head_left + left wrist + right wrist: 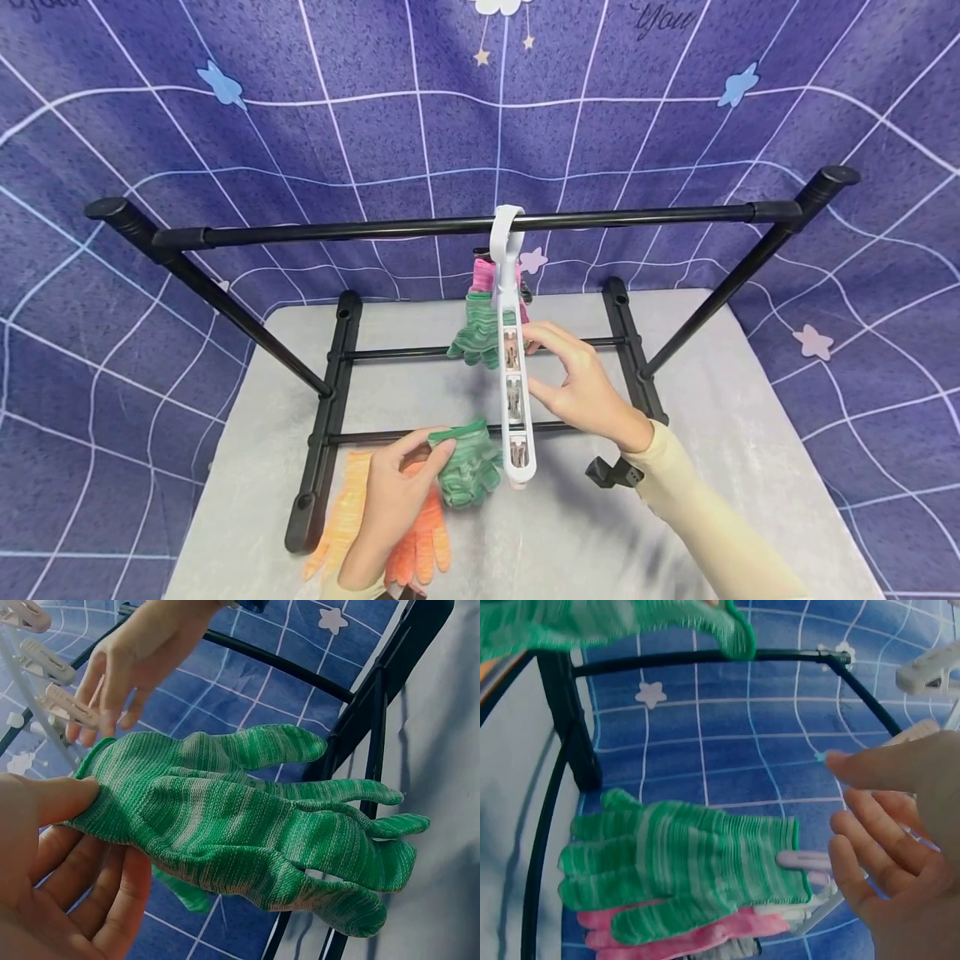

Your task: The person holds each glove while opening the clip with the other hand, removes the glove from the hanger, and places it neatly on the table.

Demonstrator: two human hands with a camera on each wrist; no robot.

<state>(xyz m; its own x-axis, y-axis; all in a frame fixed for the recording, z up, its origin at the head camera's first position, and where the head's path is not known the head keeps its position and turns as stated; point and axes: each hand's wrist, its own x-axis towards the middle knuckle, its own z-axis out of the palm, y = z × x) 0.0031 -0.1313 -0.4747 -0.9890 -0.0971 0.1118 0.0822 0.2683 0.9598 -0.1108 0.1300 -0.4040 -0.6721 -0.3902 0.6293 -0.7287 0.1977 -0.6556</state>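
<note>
My left hand [397,492] pinches the cuff of a green striped knit glove [467,467] between thumb and fingers; in the left wrist view the glove's fingers [345,832] point away from the hand. A white clip hanger [530,408] hooks over the black rail, several clips along its length. Beside it is my right hand [581,387], thumb and fingers apart, the fingertips close to a clip [69,705]. Whether they touch that clip I cannot tell. Farther back on the hanger, another green striped glove [682,855] hangs from a clip [802,859], with a pink glove [705,937] behind it.
A black rack [360,230] stands on the grey tabletop [555,533]. Orange gloves [423,533] and a yellow-orange glove [345,508] lie by its left foot, partly under my left arm. A purple grid-patterned cloth [450,133] covers the back and sides.
</note>
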